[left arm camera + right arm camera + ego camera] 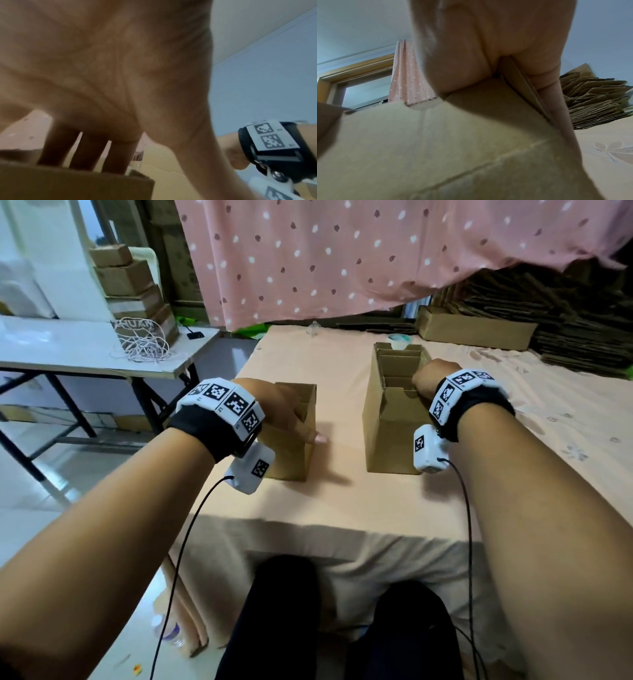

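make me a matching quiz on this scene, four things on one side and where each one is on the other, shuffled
1 left hand
2 right hand
3 cord bundle
4 flat cardboard stack

A on the side table
B gripping the taller box
C far right, at the back
D gripping the shorter box

Pairs: 1-D, 2-B, 3-A, 4-C

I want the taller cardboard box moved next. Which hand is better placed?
Right. The right hand pinches the right wall of the taller box at its rim, while the left hand holds the shorter box, which stands apart from it.
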`<state>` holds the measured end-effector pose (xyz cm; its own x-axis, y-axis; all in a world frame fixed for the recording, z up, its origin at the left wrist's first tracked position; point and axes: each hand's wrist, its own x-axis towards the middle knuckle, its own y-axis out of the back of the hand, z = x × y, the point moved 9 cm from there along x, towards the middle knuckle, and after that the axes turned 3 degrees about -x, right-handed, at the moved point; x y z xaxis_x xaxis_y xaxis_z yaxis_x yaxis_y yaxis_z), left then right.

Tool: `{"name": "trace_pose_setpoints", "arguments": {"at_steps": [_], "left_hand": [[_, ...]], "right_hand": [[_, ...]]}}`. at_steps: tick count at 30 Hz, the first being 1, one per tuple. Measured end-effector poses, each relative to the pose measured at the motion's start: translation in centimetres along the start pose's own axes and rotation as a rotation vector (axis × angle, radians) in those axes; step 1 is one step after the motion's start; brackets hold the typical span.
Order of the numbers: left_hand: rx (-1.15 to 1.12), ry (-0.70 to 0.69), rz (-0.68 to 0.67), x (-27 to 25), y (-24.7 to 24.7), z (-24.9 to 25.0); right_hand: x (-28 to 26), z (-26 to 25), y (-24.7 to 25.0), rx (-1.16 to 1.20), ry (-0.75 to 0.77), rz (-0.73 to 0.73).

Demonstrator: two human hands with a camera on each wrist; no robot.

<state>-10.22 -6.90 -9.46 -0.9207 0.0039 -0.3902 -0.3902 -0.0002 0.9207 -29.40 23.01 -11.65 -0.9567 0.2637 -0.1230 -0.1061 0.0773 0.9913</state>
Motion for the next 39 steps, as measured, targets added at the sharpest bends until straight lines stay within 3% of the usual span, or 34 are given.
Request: {"name": "trace_pose_setpoints", "arguments": {"at_steps": [1,3,5,7,9,11,18,21,24,26,30,33,39], "left_hand": [[0.056,0.003,-0.005,-0.1,-0.3,0.0],[0.101,0.013,-0.001,-0.3,-0.8,0.0],[0.093,0.01,0.067,-0.1,-0.7,0.3],[0.058,-0.005,0.205,0.2,0.3,0.4],[0.008,-0.02,0.329,0.3,1.6,0.2],[0.009,-0.039,0.454,-0.1,3.3,0.0],[-0.152,-0.16,0.773,-2.1,9.0,2.2],[-0.199,-0.237,0.871,-3.4,10.6,4.0],[-0.19,-0.285,0.99,-4.5,11.9,5.6],[-0.183,-0.309,1.042,-5.3,12.5,6.7],[-0.194,-0.383,1.126,-6.6,13.7,8.5],[-0.246,-0.438,1.146,-6.9,14.3,9.5],[-0.355,-0.468,1.135,-6.3,14.3,11.6]], "right_hand": [[-0.5,-0.2,0.5,-0.013,0.015,0.026],[3.2,-0.1,-0.6,0.037,0.032,0.028],[4.3,0.0,-0.9,0.013,0.001,0.013],[-0.6,0.0,0.9,0.019,-0.019,0.023],[-7.3,-1.0,3.1,-0.038,0.069,0.029],[-10.6,-1.1,4.3,-0.034,0.081,0.041],[-9.3,-0.7,3.8,-0.01,0.136,0.075],[-6.5,-0.4,2.6,0.092,0.082,0.089],[-8.0,-0.2,2.6,0.186,0.122,0.077],[-8.7,-0.4,2.9,0.178,0.149,0.078],[-8.2,0.3,3.2,0.187,0.056,0.115],[-9.2,0.0,3.0,0.224,0.153,0.097],[-10.9,0.1,4.2,0.252,0.115,0.136]]}}
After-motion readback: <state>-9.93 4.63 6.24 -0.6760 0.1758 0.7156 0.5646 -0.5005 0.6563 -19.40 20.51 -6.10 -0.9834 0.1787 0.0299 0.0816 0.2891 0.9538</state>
